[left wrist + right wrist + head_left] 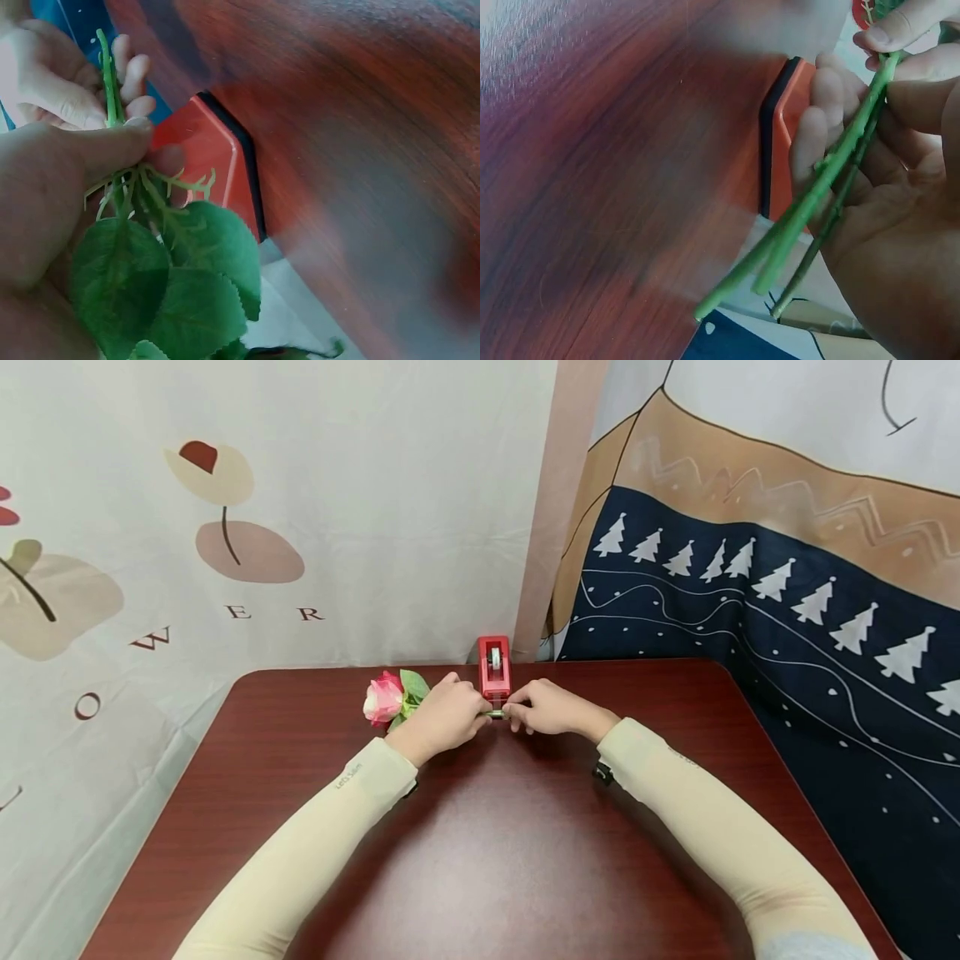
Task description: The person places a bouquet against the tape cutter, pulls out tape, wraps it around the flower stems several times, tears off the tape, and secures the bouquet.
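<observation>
A pink and white rose (pixel 383 699) with green leaves (pixel 196 307) sticks out to the left of my left hand (pixel 445 716). That hand pinches the bundled green stems (pixel 829 169) between thumb and finger, just past the leaves. Three stem ends point away from it in the right wrist view. My right hand (pixel 552 707) holds the same stems close beside, its thumb against them and its fingers curled behind. Right beyond both hands stands a red tape dispenser (pixel 495 688) with a roll in it. Whether tape touches the stems, I cannot tell.
The hands are near the far edge of a dark red-brown wooden table (pixel 517 860). Behind it hangs a pale printed curtain (pixel 405 527), with a dark blue cloth (pixel 667 602) bearing white trees at the right.
</observation>
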Motion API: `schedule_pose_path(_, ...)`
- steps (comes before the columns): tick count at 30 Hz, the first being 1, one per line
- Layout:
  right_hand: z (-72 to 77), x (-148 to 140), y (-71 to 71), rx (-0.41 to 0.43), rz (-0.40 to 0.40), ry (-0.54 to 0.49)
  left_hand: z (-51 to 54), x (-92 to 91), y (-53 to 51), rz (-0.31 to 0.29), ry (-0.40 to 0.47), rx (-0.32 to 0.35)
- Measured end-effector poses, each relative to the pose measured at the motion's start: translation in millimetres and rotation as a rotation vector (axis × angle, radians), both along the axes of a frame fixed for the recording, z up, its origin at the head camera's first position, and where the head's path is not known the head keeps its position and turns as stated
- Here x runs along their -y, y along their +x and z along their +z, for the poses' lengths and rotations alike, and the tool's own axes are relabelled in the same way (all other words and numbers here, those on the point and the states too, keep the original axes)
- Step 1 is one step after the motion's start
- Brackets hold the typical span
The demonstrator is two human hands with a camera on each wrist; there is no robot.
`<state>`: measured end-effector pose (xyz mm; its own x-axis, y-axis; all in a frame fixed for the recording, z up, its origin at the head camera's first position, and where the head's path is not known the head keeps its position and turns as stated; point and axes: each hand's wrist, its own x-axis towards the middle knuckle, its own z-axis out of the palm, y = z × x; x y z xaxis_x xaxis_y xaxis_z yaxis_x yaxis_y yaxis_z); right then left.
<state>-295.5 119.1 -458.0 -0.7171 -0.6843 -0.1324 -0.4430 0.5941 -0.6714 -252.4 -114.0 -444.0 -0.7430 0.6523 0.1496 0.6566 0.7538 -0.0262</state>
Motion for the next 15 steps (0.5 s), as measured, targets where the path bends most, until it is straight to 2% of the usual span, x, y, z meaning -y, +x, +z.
schedule_pose_path(7,1.5,-1.7,-2.9,-0.018,0.008,0.012,-3.6,0.5,1.3,-0.012,0.008,-0.053)
schedule_pose_path(12,0.0,-1.6,-4.4,0.022,-0.019,-0.007,-8.6,0.7,0.7,-0.014,0.026,-0.085)
schedule_pose_path(15,-1.8,-2.0,-5.7,0.039,-0.037,-0.018,-8.7,0.0,1.3,0.007,0.037,-0.082)
